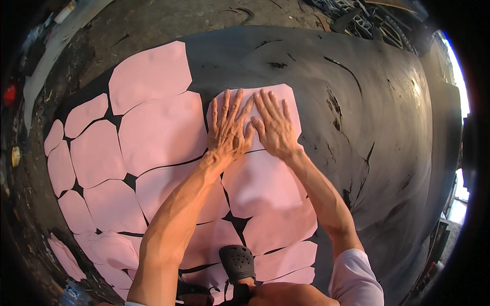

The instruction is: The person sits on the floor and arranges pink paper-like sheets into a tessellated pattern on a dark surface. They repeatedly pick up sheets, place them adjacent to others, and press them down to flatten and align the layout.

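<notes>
Both my hands lie flat, fingers spread, on a pink sheet piece (286, 94) with cut-off corners. My left hand (228, 127) covers its left part, and my right hand (275, 125) its right part, thumbs close together. The piece rests on a large dark grey sheet (367, 117), beside rows of similar pink pieces. A large pink piece (161, 135) lies to its left, and another pink piece (263, 183) sits directly below it. Narrow dark gaps run between the pieces, with small dark diamond shapes where corners meet.
A foot in a black perforated clog (237, 262) stands on the pink pieces at the lower middle. Loose pink pieces (109, 250) overlap at the lower left. Dark scraps (377, 25) are heaped at the far right. Dark marks and wrinkles cross the grey sheet's right side.
</notes>
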`<state>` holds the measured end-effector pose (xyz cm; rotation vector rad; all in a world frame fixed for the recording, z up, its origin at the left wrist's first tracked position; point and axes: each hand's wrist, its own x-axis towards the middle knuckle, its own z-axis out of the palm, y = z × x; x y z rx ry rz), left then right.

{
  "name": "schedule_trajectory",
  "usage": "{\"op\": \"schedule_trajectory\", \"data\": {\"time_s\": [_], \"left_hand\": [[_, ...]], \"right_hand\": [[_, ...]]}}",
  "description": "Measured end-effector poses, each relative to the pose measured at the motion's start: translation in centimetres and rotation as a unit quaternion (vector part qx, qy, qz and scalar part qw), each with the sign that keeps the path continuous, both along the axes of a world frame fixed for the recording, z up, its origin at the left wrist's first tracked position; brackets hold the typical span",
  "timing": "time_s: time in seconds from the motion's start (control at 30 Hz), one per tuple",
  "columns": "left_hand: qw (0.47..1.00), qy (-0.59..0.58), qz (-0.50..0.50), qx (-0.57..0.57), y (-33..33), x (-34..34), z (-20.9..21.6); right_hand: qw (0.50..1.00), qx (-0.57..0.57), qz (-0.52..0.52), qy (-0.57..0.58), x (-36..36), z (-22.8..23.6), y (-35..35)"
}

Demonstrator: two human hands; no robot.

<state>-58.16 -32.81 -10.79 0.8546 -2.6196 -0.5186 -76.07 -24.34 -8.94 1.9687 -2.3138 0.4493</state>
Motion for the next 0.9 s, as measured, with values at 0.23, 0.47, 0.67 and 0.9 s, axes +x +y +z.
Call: {"op": "schedule_trajectory", "data": {"time_s": [0.23,0.47,0.67,0.9], "left_hand": [[0.992,0.019,0.059,0.107,-0.4,2.4,1.1],[0.926,0.145,0.349,0.012,4.4,28.8,9.0],[0.743,-0.139,0.649,0.083,15.1,59.9,5.9],[0.641,0.025,0.739,0.206,18.8,65.0,4.7]], "right_hand": [[0.989,0.023,-0.147,-0.025,-0.5,-0.7,-2.3],[0.993,0.108,-0.038,-0.014,5.9,-0.4,9.7],[0.966,-0.191,-0.110,-0.137,5.8,13.5,3.2],[0.987,0.073,-0.138,0.033,4.4,-3.8,2.2]]}}
